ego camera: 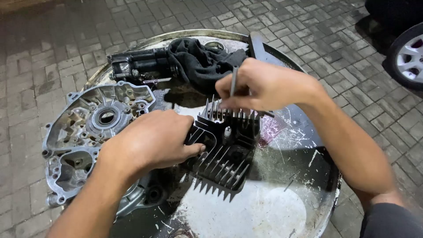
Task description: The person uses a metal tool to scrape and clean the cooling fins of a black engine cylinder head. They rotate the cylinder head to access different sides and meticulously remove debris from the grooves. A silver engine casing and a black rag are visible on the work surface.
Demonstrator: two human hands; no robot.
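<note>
A black finned cylinder head [222, 150] lies in the middle of a round metal drum top [282, 185] that serves as the worktop, its cooling fins pointing up and toward the near right. The left hand [147, 141] lies over the left side of the head, palm down, fingers [194, 150] curled closed against its fins and pressing it onto the drum top. The right hand [264, 86] comes in from the right and sits at the far edge of the head, its fingers pinched closed around a thin metal tool [233, 81] that stands nearly upright, its lower end down among the far fins; the tip itself is hidden.

To the left of the head, partly under the left forearm, rests a bare aluminium engine crankcase half [88, 132] with a round bearing bore near its middle, overhanging the left rim of the drum. At the far side of the drum top lies a dark starter-motor-like part [136, 64], with a black rag [198, 59] bunched just to its right and touching it. The drum surface is scratched, stained dark and patched with pale paint toward the near side.

The drum stands on grey brick paving [66, 39]. At the far right edge a car wheel [410, 55] with a light alloy rim shows, well apart from the drum.
</note>
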